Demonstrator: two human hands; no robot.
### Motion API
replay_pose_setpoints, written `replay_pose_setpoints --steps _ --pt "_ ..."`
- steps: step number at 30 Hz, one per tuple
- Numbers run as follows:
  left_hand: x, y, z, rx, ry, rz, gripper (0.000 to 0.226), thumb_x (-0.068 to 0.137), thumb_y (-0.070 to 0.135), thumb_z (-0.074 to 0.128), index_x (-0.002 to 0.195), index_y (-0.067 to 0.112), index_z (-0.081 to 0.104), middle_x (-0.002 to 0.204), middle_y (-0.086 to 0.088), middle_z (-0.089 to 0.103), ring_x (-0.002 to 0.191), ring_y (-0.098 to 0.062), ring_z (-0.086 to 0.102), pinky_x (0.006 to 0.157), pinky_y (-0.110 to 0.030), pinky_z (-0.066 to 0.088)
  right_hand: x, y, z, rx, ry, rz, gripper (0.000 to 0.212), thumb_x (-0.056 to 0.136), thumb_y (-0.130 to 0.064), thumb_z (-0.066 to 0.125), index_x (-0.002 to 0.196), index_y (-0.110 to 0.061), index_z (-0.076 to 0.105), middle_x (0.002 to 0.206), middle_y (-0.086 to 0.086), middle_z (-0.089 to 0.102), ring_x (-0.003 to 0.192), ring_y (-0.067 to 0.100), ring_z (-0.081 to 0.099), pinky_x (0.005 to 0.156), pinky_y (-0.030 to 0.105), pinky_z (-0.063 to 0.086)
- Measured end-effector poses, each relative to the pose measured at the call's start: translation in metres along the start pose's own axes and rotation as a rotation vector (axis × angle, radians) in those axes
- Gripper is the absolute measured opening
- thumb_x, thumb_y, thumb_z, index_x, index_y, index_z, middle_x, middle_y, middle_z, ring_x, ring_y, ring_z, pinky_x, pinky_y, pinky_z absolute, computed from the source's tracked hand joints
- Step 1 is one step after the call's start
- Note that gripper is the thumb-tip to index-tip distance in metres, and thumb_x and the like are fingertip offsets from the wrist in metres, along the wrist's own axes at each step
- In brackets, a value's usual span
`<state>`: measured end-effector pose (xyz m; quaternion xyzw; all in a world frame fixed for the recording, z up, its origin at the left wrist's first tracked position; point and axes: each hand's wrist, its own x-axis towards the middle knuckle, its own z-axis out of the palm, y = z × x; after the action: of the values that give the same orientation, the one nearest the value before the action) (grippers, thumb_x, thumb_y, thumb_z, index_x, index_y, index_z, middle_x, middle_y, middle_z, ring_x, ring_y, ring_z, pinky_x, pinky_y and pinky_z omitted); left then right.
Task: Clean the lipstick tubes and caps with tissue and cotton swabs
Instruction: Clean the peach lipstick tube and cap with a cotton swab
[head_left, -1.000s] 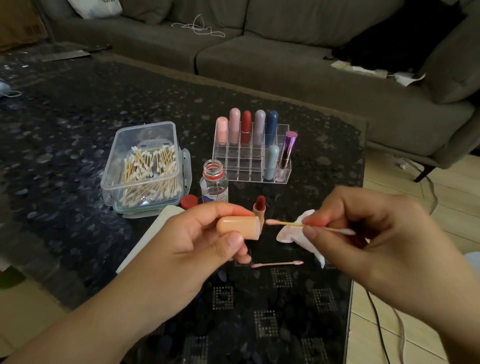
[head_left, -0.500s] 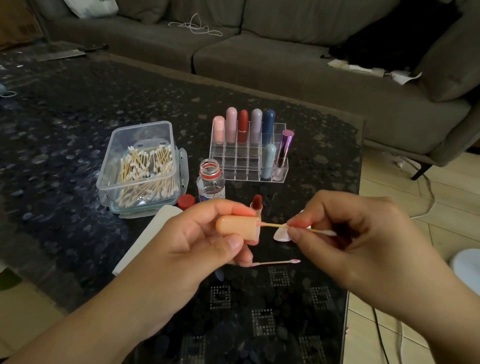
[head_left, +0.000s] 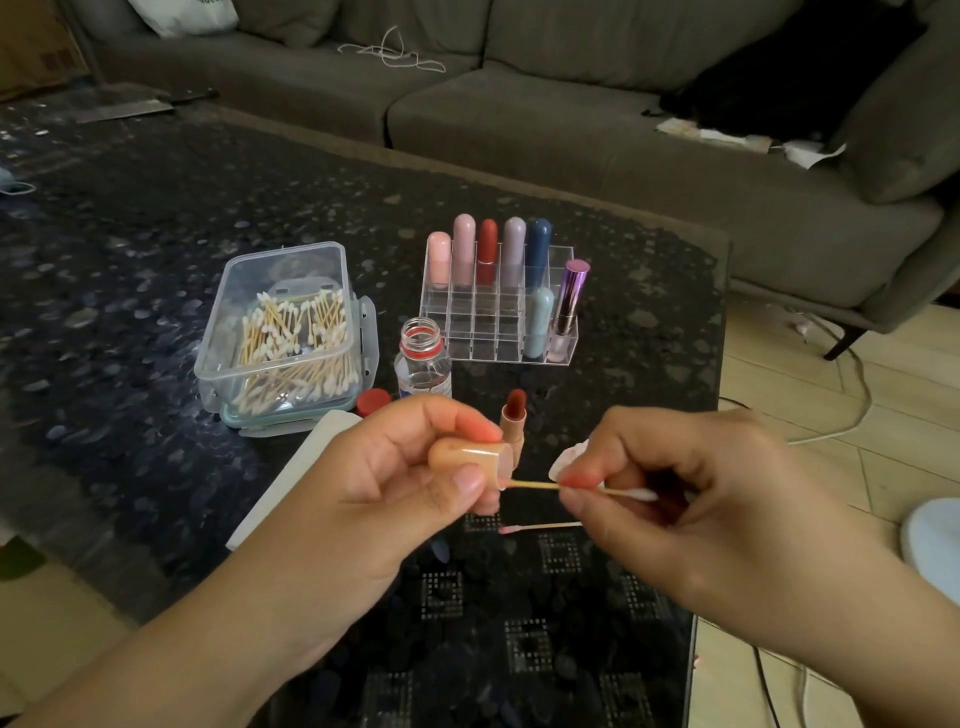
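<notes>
Above the dark table (head_left: 156, 270), the cotton swab (head_left: 582, 488) pinched in the right hand (head_left: 691, 499) now has its tip inside the peach cap (head_left: 467, 457) gripped sideways by the left hand (head_left: 374, 493), where earlier it sat outside.

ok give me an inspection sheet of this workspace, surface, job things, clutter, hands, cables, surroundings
Surface: dark speckled glass table, patterned squares near the front edge.
Job's things: peach cap with a cotton swab poked into its open end; uncapped lipstick upright behind it; clear organizer holding seven capped tubes; swab box, open; open small bottle, its red cap beside it; crumpled tissue.
Clutter: used swab lying on the table; white flat item, partly hidden.
Hands: left hand grips the cap; right hand pinches the swab.
Cables: white cable on the floor at right; white cord on the sofa.
Surroundings: grey sofa, dark cloth and papers on it; wooden floor.
</notes>
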<state>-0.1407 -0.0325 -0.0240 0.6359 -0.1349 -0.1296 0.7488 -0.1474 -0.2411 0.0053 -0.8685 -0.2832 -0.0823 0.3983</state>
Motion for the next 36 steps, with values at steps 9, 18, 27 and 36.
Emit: replay_pose_setpoints --steps 9,18,27,36 --pt "0.0001 0.0001 -0.0011 0.013 0.001 -0.016 0.033 0.065 0.031 0.067 0.097 0.028 0.071 0.090 0.001 0.072 0.085 -0.011 0.068 0.076 -0.016 0.051 -0.0002 0.0005 0.0013 -0.020 0.004 -0.018 0.010 0.078 -0.026 0.068 0.069 -0.022 0.064 0.053 -0.006 0.051 0.045 0.001 0.042 0.049 0.004 0.032" --pt "0.0012 -0.0014 -0.0014 0.040 -0.025 -0.007 0.032 0.066 0.028 0.067 0.098 0.025 0.071 0.092 0.001 0.072 0.092 -0.010 0.068 0.078 -0.015 0.049 0.0005 -0.0002 0.0043 -0.062 0.016 -0.038 0.012 0.075 -0.019 0.071 0.068 -0.024 0.063 0.054 -0.007 0.049 0.046 0.000 0.042 0.048 0.007 0.035" --pt "0.0011 -0.0016 -0.0011 0.067 -0.022 -0.001 0.033 0.065 0.029 0.067 0.098 0.026 0.071 0.090 0.002 0.072 0.089 -0.007 0.067 0.075 -0.013 0.049 0.0011 0.0002 0.0050 -0.086 0.023 -0.022 0.008 0.075 -0.019 0.071 0.069 -0.022 0.067 0.051 -0.009 0.048 0.045 0.000 0.042 0.050 0.001 0.029" --pt "0.0014 -0.0015 0.0006 0.076 -0.016 0.003 0.034 0.064 0.031 0.067 0.098 0.029 0.071 0.092 0.001 0.073 0.091 -0.009 0.068 0.077 -0.014 0.049 0.0017 -0.0008 0.0056 -0.088 0.039 -0.044 0.008 0.075 -0.017 0.071 0.069 -0.020 0.068 0.051 -0.007 0.049 0.045 -0.001 0.041 0.051 0.000 0.028"
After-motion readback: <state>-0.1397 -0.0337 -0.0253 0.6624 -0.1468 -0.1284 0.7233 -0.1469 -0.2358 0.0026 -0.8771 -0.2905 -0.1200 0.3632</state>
